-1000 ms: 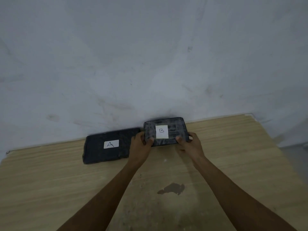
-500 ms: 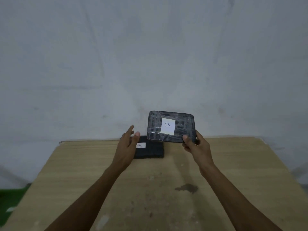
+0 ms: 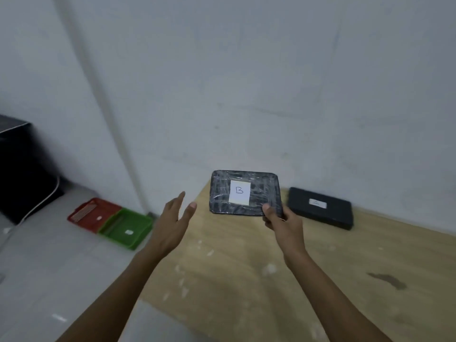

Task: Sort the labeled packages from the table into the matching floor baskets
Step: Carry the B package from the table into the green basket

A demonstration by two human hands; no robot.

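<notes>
My right hand (image 3: 281, 219) grips the lower right corner of a black wrapped package with a white label marked B (image 3: 244, 192), held in the air above the table's left end. My left hand (image 3: 176, 218) hovers open to the left of it, fingers spread, touching nothing. A second black package with a white label (image 3: 320, 208) lies flat on the wooden table (image 3: 246, 280) by the wall. On the floor to the left sit a red basket (image 3: 92, 214) and a green basket (image 3: 125, 227) side by side, each with a small white tag inside.
A dark cabinet (image 3: 22, 169) stands at the far left with a white cable (image 3: 42, 203) running down to the grey floor. A white wall backs the table. A dark stain (image 3: 387, 280) marks the tabletop at right.
The view has swung left, bringing the floor baskets into sight. The B package stays lifted in my right hand alone; my left hand let go of it a second ago and remains open.
</notes>
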